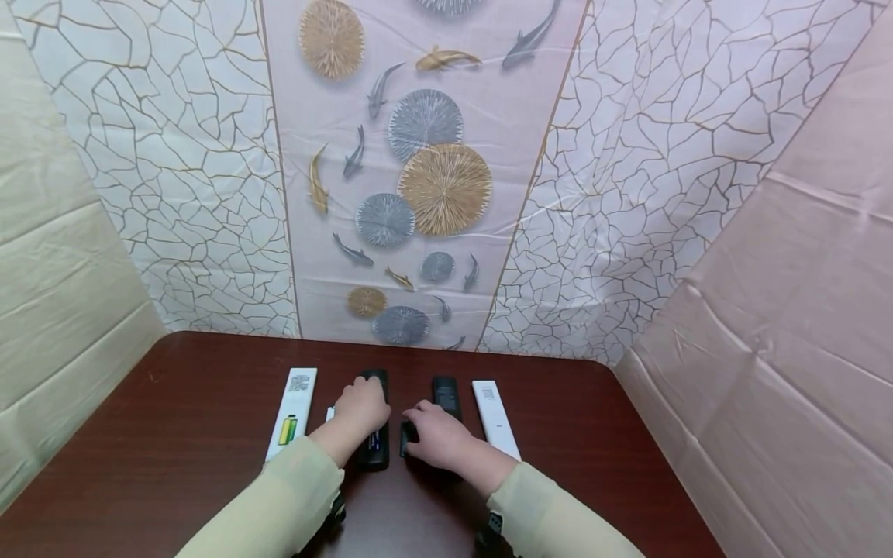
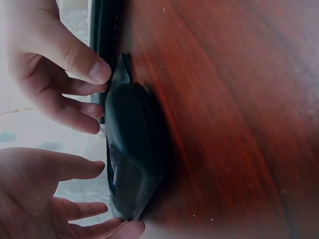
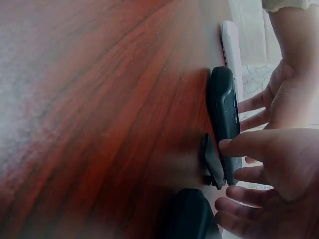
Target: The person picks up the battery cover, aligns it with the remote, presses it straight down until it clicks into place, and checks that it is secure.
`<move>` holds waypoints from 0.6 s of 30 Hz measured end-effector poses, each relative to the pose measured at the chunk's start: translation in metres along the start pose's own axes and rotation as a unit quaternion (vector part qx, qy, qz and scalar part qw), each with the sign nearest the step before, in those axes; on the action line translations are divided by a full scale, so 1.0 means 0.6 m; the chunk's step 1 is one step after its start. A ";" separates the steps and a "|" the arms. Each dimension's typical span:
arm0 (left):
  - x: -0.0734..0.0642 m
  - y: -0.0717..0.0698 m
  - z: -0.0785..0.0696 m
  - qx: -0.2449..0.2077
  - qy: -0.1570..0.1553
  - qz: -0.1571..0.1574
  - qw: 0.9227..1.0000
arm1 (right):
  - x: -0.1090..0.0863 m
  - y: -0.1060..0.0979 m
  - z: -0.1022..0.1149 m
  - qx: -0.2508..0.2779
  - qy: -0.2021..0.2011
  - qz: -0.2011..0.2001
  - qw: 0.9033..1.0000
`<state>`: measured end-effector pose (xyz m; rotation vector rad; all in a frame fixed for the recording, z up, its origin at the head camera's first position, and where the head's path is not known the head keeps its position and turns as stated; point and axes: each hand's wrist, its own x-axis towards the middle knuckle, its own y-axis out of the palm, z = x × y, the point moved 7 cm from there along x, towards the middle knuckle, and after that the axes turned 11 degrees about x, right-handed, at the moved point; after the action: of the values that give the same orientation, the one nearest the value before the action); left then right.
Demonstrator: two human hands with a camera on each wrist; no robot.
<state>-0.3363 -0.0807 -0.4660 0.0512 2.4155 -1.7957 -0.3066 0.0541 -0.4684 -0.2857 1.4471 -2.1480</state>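
My left hand (image 1: 357,412) reaches over a black remote control (image 1: 375,449) lying flat on the table, thumb on one side and fingers on the other. In the left wrist view, its fingertips meet the edge of the remote. My right hand (image 1: 443,438) hovers just right of it, fingers loosely spread around a small black cover (image 3: 213,162). That cover stands tilted on the tabletop between the two dark devices; whether the thumb touches it I cannot tell. Beyond the right hand lies a second black remote-like device (image 1: 446,394), its near part hidden by the hand.
A long white box (image 1: 293,407) with a battery picture lies at the left of the brown table (image 1: 188,434). Another white box (image 1: 495,418) lies at the right. A small white thing (image 1: 330,414) shows beside the left hand. Patterned cloth (image 1: 432,310) hangs behind the table.
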 end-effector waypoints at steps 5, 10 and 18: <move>0.012 0.004 0.001 -0.007 -0.011 0.005 1.000 | 0.006 0.003 -0.004 -0.009 0.012 0.009 1.000; 0.016 0.007 -0.008 -0.015 -0.015 0.012 1.000 | 0.007 0.000 -0.009 -0.016 0.031 0.013 0.999; 0.025 0.011 0.003 -0.017 -0.032 0.026 0.999 | 0.017 0.003 0.002 -0.037 0.021 0.020 0.999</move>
<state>-0.3501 -0.0813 -0.4744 0.0522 2.3779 -1.7082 -0.3139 0.0473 -0.4707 -0.2378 1.5460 -2.0841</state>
